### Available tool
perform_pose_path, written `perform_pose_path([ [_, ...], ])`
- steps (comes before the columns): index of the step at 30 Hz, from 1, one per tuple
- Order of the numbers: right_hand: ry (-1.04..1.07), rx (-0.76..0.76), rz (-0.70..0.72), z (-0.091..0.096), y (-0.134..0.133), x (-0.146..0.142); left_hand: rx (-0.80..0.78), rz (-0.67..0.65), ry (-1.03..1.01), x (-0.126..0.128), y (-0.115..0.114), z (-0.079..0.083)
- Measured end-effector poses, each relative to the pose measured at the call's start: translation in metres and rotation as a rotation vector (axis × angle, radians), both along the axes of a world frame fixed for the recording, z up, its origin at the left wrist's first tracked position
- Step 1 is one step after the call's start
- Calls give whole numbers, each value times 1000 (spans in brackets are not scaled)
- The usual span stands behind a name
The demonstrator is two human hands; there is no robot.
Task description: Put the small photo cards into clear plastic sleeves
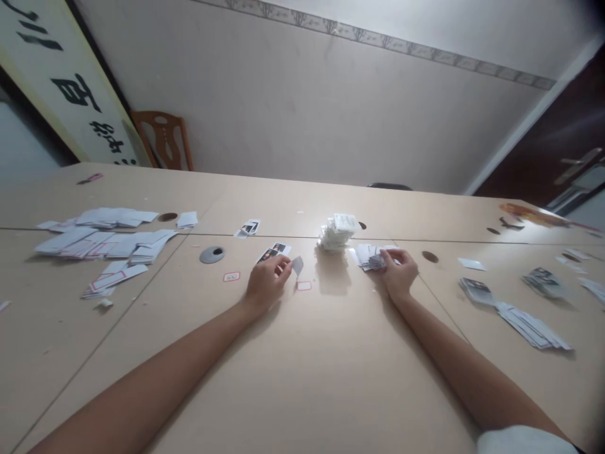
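Between its thumb and fingers, my left hand [268, 282] pinches a small pale paper card [297, 265] above the table. Just behind that hand lie dark printed photo cards [275, 251]. My right hand [399, 270] has its fingers closed at a loose pile of small white paper slips [368, 256]; whether it grips one of them is hard to make out. A tall, uneven stack of small white packets [338, 231] stands between the hands, nearer the right one. Two red-bordered labels lie flat, one label [304, 285] right of my left hand, another label [231, 276] left of it.
Piles of white paper strips [101, 243] cover the left side. Bundled cards [476, 291], a fanned row of strips [534, 326] and another card stack [543, 282] lie at right. Scissors [91, 178] rest far left. Cable holes [212, 254] pierce the table [302, 372].
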State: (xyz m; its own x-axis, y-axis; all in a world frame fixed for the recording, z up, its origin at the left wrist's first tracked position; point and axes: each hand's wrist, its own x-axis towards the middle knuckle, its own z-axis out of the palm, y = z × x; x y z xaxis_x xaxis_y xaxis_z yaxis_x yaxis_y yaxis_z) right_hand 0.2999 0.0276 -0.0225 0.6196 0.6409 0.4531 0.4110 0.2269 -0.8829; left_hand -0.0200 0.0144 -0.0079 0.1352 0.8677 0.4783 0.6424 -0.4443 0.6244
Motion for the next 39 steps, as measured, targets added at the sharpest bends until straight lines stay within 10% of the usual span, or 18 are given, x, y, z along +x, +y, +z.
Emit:
perform_pose_path([
  [11,-128,-20,-4,2,-6,-7,296,59,69,-1,-3,1],
  [17,173,-312,776,20,-45,-77,778,-87,338,2,-14,5],
  [20,401,-467,946,28,-54,-112,872,-150,409,4,-20,8],
  [28,477,-520,886,29,-39,-141,936,-188,448,7,-24,13],
  [39,231,-113,768,23,-34,-136,824,-257,457,5,-22,8],
])
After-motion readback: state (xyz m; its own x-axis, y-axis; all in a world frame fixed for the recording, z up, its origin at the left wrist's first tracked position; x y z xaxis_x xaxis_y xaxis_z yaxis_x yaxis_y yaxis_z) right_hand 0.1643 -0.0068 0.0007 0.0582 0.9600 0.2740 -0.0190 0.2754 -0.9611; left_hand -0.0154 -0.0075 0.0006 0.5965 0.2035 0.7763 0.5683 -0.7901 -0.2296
